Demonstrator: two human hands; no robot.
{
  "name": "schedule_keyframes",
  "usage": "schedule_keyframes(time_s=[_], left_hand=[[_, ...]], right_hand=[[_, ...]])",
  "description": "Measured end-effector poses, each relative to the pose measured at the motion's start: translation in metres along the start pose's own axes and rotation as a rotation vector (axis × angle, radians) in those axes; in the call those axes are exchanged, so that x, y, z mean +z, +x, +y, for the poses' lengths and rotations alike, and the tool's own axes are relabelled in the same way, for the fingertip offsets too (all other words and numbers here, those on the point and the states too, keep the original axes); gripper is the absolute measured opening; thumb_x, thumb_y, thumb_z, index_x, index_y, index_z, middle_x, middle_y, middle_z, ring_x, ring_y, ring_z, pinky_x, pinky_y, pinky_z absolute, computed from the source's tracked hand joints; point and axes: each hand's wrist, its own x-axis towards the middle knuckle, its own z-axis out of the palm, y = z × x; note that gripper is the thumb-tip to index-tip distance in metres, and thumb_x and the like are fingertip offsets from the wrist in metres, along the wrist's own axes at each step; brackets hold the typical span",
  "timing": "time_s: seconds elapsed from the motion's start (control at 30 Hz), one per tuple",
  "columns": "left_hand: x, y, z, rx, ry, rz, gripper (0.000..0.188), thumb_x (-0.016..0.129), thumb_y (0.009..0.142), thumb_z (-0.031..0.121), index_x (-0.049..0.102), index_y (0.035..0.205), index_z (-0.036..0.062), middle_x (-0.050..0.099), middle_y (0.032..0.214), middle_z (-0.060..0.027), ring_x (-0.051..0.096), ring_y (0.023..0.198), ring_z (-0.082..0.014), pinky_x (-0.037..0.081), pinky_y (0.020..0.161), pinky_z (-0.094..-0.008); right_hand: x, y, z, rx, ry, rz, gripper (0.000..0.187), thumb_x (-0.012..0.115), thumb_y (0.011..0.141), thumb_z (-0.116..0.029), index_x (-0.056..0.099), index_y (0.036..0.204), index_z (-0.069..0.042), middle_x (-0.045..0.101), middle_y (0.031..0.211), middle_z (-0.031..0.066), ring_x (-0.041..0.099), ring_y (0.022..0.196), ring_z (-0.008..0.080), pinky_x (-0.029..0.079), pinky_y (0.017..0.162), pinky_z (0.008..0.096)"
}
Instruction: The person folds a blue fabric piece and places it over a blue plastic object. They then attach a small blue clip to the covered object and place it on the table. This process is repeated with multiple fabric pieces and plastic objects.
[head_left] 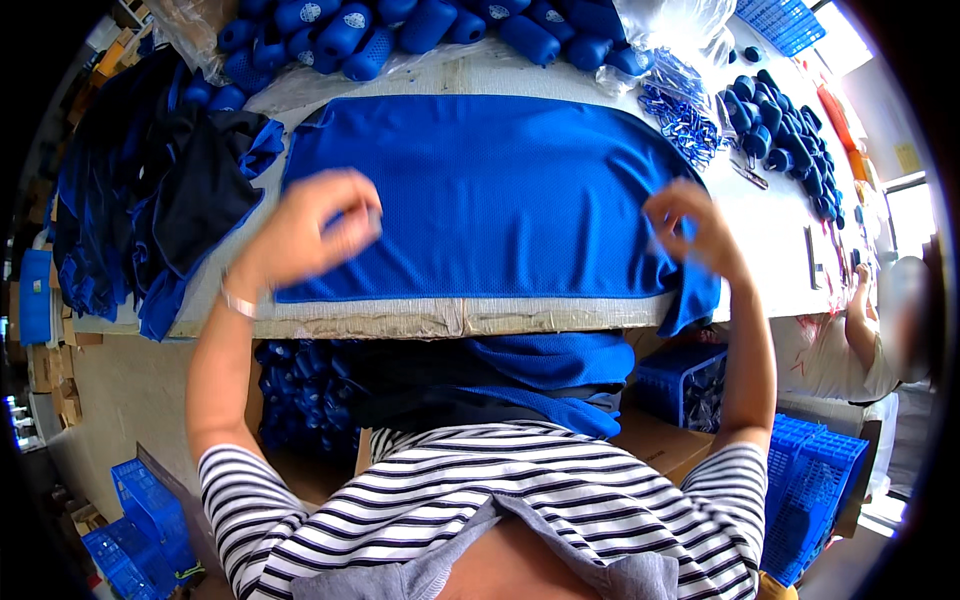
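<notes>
A blue mesh-textured towel (490,200) lies spread over the table in front of me, with soft ripples across it. Its right front corner hangs past the table's edge. Above the towel's left side, my left hand (310,228) is bent at the fingers, thumb apart, with nothing visible in it. My right hand (697,228) hovers at the towel's right edge, fingers curled loosely and apart. Both hands are smeared by motion; whether the right fingertips touch the cloth cannot be told. More blue and black cloth (540,370) lies across my lap.
Dark blue and black cloths (170,190) are heaped at the left. Blue bottle-shaped holders (425,25) line the back; smaller blue ones (780,125) and clips with straps (685,115) lie at the right. Blue crates (815,490) stand below. Another person's arm (860,325) shows far right.
</notes>
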Motion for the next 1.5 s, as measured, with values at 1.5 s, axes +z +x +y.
schedule_keyframes(time_s=[1.5], left_hand=[[0.087,-0.020,0.074,-0.143,-0.614,0.225,0.013,0.063,0.082,0.012,0.055,0.079,0.0027,0.050,0.062,-0.0008,0.048,0.055,-0.0044,0.038,0.047,-0.0212]], right_hand=[[0.098,0.002,-0.108,0.139,0.616,0.441,0.011,0.067,0.079,-0.009,0.059,0.077,-0.002,0.058,0.069,-0.0021,0.052,0.062,0.0040,0.041,0.057,0.0185]])
